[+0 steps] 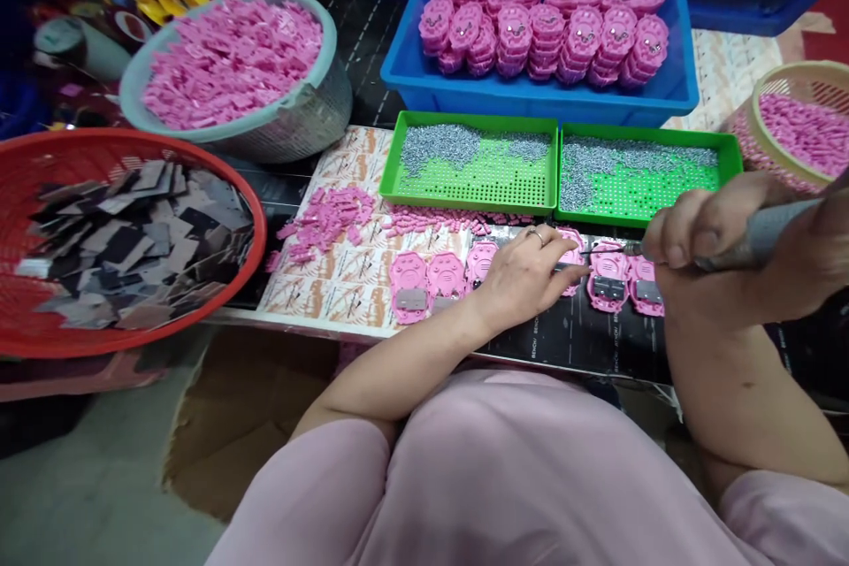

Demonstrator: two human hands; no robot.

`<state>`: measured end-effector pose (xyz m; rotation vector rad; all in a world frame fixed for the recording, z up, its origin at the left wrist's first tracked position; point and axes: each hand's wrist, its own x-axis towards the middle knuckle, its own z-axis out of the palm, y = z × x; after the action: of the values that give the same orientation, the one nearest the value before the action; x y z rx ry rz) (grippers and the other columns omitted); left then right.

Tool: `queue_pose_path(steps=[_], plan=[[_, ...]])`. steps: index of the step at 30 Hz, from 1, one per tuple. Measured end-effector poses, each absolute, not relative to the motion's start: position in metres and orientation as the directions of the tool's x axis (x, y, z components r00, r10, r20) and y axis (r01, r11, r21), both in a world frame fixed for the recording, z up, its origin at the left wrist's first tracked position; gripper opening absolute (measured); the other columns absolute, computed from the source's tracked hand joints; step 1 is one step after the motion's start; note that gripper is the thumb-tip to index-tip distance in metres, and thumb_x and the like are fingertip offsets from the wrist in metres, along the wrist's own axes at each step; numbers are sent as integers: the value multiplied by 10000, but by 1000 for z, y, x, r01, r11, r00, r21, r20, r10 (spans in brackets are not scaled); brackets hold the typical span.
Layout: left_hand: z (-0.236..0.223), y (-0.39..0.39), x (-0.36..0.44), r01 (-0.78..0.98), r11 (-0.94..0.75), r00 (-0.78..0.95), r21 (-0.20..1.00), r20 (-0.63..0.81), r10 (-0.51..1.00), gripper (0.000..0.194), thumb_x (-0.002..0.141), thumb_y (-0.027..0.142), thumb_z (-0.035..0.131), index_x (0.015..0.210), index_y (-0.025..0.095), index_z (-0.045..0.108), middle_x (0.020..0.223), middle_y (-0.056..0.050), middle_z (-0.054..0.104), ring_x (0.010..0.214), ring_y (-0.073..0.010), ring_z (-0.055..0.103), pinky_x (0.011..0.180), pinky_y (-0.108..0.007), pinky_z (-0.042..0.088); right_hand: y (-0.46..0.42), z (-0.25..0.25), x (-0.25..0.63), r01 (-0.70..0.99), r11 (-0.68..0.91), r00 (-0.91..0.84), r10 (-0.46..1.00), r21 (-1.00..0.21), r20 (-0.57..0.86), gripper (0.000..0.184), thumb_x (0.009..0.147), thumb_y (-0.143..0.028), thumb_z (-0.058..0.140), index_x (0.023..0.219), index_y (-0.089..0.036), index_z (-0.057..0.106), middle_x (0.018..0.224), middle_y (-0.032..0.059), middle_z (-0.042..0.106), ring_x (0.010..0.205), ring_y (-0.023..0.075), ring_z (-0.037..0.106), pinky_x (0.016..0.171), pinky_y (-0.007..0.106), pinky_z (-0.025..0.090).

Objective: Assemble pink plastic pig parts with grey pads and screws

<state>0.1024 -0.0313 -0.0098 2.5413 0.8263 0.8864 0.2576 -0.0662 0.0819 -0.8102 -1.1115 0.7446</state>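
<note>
A row of several pink plastic shells lies on the low work board in front of me. My left hand rests palm down on the row, fingers together, pressing one pink shell near the middle. My right hand is wrapped round a grey screwdriver; its thin tip points left to a spot just above another pink shell. Two green trays of small silver screws sit just behind the row.
A blue crate of stacked pink shells stands behind. A grey basket of pink pieces is at back left, a red basket of dark flat cards at left, a tan basket of pink bits at right. Loose pink bits litter the board.
</note>
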Motion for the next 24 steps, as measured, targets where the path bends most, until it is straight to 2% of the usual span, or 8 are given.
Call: queue_pose_path(steps=[4,8,15,24], plan=[[-12,-33,102,381,-775,660,505,438,610,251,944,385,560,951,155,661,913,-49,663,860,-157,629,809,-282,498,-72,80,244,-180,556,229,826,-812,515,489,846,-482,612,467,-206,477,395,-42,369,305,80,393,321,241,327],[-13,-33,102,371,-806,691,461,443,572,226,953,334,551,873,163,675,853,-35,670,831,-151,625,786,-273,487,-75,79,245,-123,524,257,837,-843,483,512,801,-555,631,445,-220,480,383,-37,336,306,95,373,338,274,333],[-9,-34,101,425,-821,729,382,393,560,262,958,349,527,862,181,703,859,-36,677,846,-154,615,801,-285,485,-81,81,251,-84,480,240,860,-873,450,510,770,-579,648,429,-232,496,384,-27,316,322,118,390,329,294,308],[-10,-34,102,407,-826,720,389,420,553,237,945,332,551,844,192,714,855,-23,683,836,-147,605,796,-273,484,-82,76,244,-122,509,307,836,-852,455,501,778,-523,668,439,-206,477,414,-29,318,335,103,409,332,285,303]])
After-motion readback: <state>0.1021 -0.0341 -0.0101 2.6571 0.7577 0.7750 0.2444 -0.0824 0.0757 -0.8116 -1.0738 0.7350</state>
